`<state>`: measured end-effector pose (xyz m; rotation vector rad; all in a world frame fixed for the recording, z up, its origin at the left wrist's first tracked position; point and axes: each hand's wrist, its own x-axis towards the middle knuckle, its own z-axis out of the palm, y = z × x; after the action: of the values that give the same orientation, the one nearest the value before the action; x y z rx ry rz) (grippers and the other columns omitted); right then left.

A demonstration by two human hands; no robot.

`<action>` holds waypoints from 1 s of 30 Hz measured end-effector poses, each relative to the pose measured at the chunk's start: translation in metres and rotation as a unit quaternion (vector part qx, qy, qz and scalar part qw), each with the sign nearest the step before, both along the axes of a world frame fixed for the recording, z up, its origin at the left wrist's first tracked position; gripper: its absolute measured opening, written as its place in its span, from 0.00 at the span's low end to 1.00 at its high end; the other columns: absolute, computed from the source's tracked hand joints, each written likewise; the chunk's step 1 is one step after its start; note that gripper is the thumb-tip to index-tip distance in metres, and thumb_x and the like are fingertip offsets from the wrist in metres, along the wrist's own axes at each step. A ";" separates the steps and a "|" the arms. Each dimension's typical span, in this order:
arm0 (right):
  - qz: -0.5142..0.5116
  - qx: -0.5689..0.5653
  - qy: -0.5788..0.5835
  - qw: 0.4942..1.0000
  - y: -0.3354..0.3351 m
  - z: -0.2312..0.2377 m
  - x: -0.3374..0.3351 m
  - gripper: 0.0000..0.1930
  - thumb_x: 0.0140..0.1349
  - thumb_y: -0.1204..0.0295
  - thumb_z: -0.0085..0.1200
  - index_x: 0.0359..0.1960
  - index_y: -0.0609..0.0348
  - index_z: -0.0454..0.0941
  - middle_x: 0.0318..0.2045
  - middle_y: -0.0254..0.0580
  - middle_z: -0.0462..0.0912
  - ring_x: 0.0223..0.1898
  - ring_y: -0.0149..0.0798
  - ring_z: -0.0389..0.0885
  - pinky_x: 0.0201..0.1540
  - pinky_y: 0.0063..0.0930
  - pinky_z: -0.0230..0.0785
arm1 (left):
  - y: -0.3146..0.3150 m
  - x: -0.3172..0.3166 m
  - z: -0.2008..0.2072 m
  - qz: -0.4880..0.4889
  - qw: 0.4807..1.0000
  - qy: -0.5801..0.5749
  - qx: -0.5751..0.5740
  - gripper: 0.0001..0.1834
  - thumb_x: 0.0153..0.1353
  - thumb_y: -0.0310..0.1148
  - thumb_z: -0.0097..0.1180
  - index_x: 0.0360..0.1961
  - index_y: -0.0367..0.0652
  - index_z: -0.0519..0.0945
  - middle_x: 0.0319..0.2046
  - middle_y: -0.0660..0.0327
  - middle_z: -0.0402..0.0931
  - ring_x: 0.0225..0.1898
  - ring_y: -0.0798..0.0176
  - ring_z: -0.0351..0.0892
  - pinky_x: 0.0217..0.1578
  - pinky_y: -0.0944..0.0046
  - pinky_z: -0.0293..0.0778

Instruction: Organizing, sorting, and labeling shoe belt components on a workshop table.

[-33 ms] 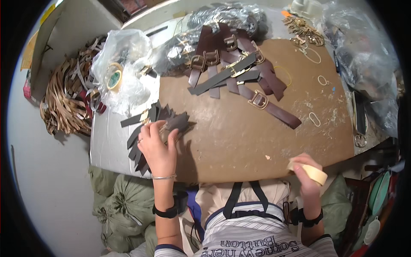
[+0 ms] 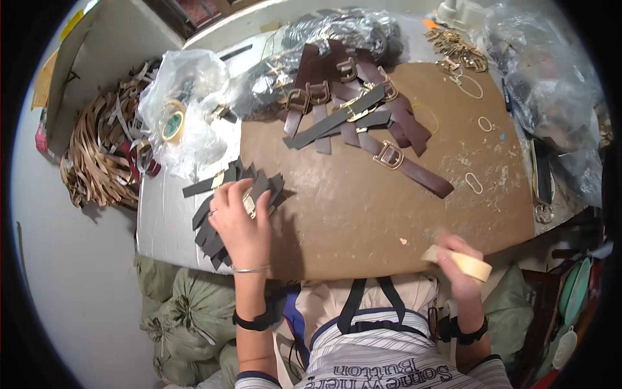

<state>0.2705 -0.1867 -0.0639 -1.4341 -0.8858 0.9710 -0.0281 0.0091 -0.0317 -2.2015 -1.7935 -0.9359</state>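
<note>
A bundle of dark grey-black straps [image 2: 223,243] with gold-coloured metal pieces lies at the left of the table. Over it is my left hand [image 2: 238,217], its thumb and curved fingers apart around a gold buckle [image 2: 249,204]; the undersides of the fingers are hidden, and I see no closed grip. Beyond the table's front edge at the right, my right hand [image 2: 461,259] grips a roll of cream masking tape [image 2: 475,267], with a short loose end sticking out to its left. The fingertips of this hand are slightly blurred.
Brown straps with buckles [image 2: 418,174] lie across the back middle of the brown board [image 2: 343,220]. Left of them stands a clear plastic bag with another tape roll [image 2: 173,126]. Gold hardware [image 2: 457,50] and clear plastic [image 2: 551,97] lie back right. Green sacks [image 2: 188,308] stand below.
My right hand has shifted slightly left, and a longer tape end shows. The strap bundle's right side reaches less far right; more of the gold buckle shows between my left fingers.
</note>
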 end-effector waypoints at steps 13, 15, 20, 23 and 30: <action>0.046 -0.066 0.031 0.996 -0.022 0.012 -0.010 0.30 0.59 0.80 0.61 0.66 0.63 0.71 0.34 0.31 0.81 0.34 0.22 0.75 0.41 0.16 0.68 | 0.083 0.167 -0.018 -0.391 0.888 0.179 -0.162 0.14 0.49 0.33 0.70 0.36 0.48 0.80 0.40 0.64 0.77 0.49 0.58 0.75 0.49 0.53 0.65; 0.022 -0.048 0.027 0.998 -0.025 0.013 0.001 0.28 0.58 0.82 0.60 0.63 0.66 0.73 0.34 0.31 0.81 0.33 0.22 0.75 0.39 0.15 0.68 | 0.058 0.166 -0.007 -0.455 0.859 0.152 -0.179 0.10 0.49 0.29 0.66 0.32 0.47 0.77 0.33 0.62 0.78 0.43 0.55 0.77 0.44 0.56 0.67; -0.027 -0.060 0.034 0.997 -0.022 0.049 0.006 0.19 0.56 0.80 0.63 0.51 0.68 0.80 0.33 0.34 0.81 0.33 0.23 0.76 0.36 0.17 0.68 | -0.058 0.111 -0.012 -0.484 0.870 0.098 -0.007 0.07 0.46 0.31 0.56 0.29 0.47 0.76 0.32 0.65 0.73 0.33 0.62 0.72 0.32 0.62 0.68; 0.014 -0.032 -0.042 0.999 -0.006 0.059 0.000 0.13 0.56 0.79 0.63 0.44 0.66 0.83 0.33 0.35 0.82 0.33 0.25 0.77 0.37 0.19 0.69 | -0.098 0.086 -0.045 -0.439 0.894 0.090 0.013 0.12 0.47 0.29 0.61 0.36 0.43 0.83 0.39 0.64 0.78 0.39 0.63 0.78 0.36 0.64 0.73; 0.120 -0.079 -0.095 0.985 0.046 0.024 -0.026 0.09 0.60 0.78 0.58 0.42 0.62 0.82 0.34 0.40 0.85 0.39 0.32 0.82 0.43 0.25 0.73 | -0.125 0.068 -0.068 -0.408 0.912 0.027 -0.022 0.14 0.48 0.27 0.64 0.39 0.40 0.85 0.40 0.60 0.81 0.44 0.60 0.82 0.40 0.64 0.77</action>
<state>0.2446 -0.1403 -0.0403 -1.5996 -1.1643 1.1156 0.0397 -0.1164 -0.1001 -3.0152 -0.8200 -0.9235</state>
